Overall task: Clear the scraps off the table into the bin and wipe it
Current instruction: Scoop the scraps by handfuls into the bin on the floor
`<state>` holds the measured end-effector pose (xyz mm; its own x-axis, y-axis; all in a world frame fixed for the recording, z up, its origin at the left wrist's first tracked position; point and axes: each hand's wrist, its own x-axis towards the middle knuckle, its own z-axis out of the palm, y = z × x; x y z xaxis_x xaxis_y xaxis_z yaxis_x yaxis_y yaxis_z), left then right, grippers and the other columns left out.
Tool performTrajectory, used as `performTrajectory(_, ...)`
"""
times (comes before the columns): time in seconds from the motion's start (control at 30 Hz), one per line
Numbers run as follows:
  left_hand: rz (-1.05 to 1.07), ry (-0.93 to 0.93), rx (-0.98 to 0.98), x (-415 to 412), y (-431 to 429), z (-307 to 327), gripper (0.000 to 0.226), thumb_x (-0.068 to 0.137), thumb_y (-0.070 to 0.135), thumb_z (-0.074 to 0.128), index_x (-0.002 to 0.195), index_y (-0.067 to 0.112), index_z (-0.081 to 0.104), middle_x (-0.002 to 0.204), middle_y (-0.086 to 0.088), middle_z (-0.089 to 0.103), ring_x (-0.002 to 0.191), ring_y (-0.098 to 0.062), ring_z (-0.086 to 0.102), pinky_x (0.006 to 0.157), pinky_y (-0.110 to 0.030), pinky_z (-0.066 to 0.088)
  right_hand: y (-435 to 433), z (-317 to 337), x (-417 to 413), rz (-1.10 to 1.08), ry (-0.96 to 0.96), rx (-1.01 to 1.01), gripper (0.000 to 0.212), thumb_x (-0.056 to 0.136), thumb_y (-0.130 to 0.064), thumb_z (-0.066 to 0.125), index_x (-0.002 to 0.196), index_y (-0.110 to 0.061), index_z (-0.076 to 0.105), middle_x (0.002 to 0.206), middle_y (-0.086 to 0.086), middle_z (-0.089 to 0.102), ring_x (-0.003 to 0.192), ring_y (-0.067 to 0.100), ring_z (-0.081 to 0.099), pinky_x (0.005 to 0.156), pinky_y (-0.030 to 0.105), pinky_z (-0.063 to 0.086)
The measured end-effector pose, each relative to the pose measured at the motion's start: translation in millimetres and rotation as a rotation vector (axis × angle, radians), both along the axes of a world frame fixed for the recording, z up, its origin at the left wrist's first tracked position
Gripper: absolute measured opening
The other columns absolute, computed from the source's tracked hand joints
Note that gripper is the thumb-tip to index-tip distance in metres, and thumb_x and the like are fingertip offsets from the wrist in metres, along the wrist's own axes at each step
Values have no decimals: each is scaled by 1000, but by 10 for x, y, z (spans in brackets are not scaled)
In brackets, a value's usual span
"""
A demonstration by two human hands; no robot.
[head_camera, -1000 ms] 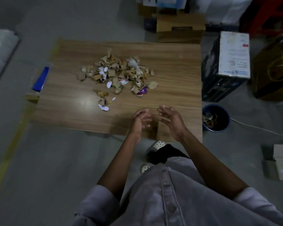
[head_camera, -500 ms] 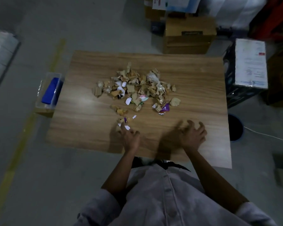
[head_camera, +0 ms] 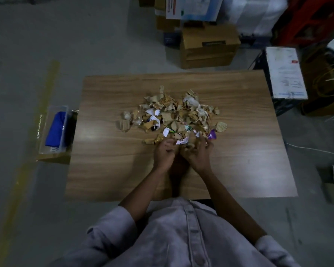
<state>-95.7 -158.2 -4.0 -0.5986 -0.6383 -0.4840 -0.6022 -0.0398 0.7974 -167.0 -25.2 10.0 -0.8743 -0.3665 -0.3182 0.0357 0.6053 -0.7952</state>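
Observation:
A heap of torn cardboard, paper and wrapper scraps (head_camera: pixel 172 114) lies in the middle of the wooden table (head_camera: pixel 104 170). Both hands meet at the heap's near edge. My left hand (head_camera: pixel 164 154) has its fingers curled around a few small scraps there. Beside it, my right hand (head_camera: pixel 198 152) is cupped over scraps next to a purple wrapper (head_camera: pixel 212 134). The bin is out of view.
A clear plastic tub holding a blue cloth (head_camera: pixel 55 131) sits off the table's left edge. Cardboard boxes (head_camera: pixel 208 47) stand behind the table, and a dark box with a white label (head_camera: pixel 284 74) is at the right. A white cable (head_camera: pixel 314 149) runs across the floor.
Both hands have moved forward from the table's near edge and come together at the front of the scrap heap, closing on pieces. The view has shifted, and the blue bin has dropped out of sight.

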Motion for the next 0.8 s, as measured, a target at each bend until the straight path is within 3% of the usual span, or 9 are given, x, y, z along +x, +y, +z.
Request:
performTrajectory(0.07,184,-2,-76,169,-262,-25,38,79,14,68,116,23,66,110,-2,67,99,-22,64,84,-40,56,-26,-55,-16,-70,69,-108,87,78,-50,64,151,-12,36,143,7,24,135,31,37,111,45,42)
performTrajectory(0.13,296,-142,-285,306,-615,-77,59,72,35,74,129,25,60,134,-10,56,123,-31,49,102,-49,45,49,-172,-79,-198,119,-109,81,80,-49,67,150,-18,38,142,-3,22,135,31,37,107,58,44)
performTrajectory(0.23,318,-264,-386,325,-1083,-97,102,71,51,84,155,32,28,165,-13,8,150,-35,10,119,-50,18,108,-317,-200,-326,113,1,96,75,-59,71,153,-18,34,158,14,18,145,34,21,115,59,34)
performTrajectory(0.3,271,-223,-305,209,-1283,-137,114,71,57,84,159,33,15,167,-13,-4,155,-32,-2,122,-50,7,-43,-351,-182,-326,17,26,109,69,-64,78,156,-21,29,163,17,9,151,36,11,120,57,26)
performTrajectory(0.4,60,-187,-256,-49,-1260,-166,117,73,56,83,161,30,11,169,-12,5,156,-30,-1,123,-47,1,-409,-398,18,-219,41,10,111,73,-58,84,159,-17,27,166,19,9,153,36,9,124,54,18)
performTrajectory(0.53,-237,-51,-258,-86,-967,-134,113,76,45,84,161,32,12,168,-6,15,154,-25,8,122,-35,7,-708,-401,194,-134,81,-8,113,72,-75,65,160,-18,23,168,18,3,155,34,1,124,56,13)
performTrajectory(0.63,-136,17,-173,31,-992,-98,101,82,51,78,159,39,13,169,-1,6,154,-24,1,120,-42,10,-627,-395,220,-134,192,-10,119,69,-75,74,161,-24,19,169,10,-5,155,27,-6,123,57,14)
performTrajectory(0.7,-65,14,-196,23,-1204,-100,101,81,58,75,159,39,12,170,-2,-1,155,-25,-4,122,-50,7,-525,-403,246,-120,277,36,125,65,-74,79,161,-25,17,169,12,-3,155,32,-4,122,56,13)
performTrajectory(0.8,-6,-20,-257,-147,-1579,-107,105,74,69,68,159,41,14,170,-5,-3,156,-26,-8,123,-55,3,-480,-436,325,-102,285,151,133,59,-89,67,162,-23,16,168,17,2,155,40,1,120,63,19)
